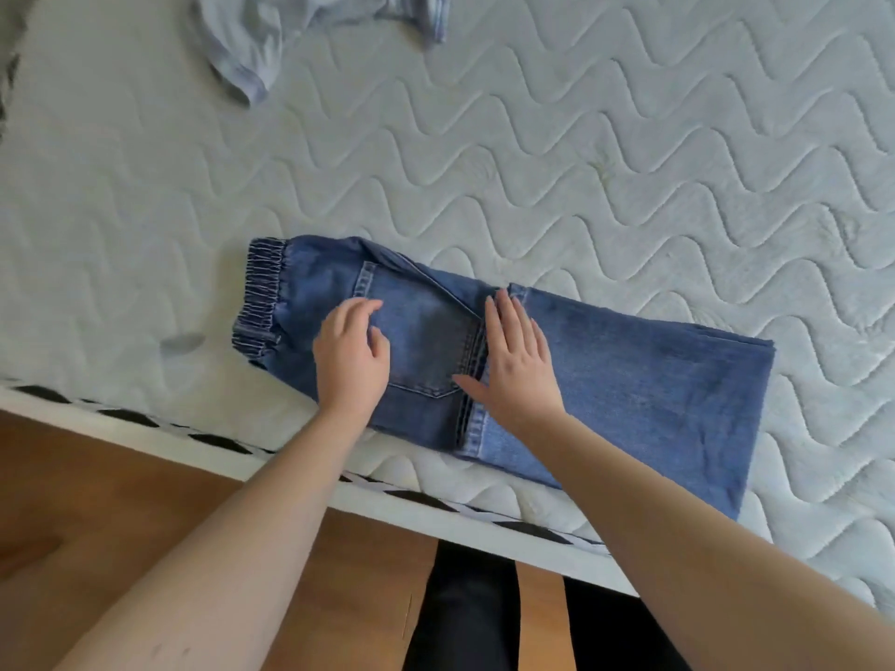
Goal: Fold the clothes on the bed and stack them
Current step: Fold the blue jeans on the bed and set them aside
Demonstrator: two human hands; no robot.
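Bed (629, 138), quilted mattress: 1.
Garments on the bed: 2.
- Blue jeans (605, 380), folded, at the near edge of the bed: 1. Back pocket showing on them: 1.
- Pale blue garment (252, 36), crumpled, at the far edge towards the left corner: 1.
Hands on the jeans: 2, the left hand (351, 353) and the right hand (518, 365).
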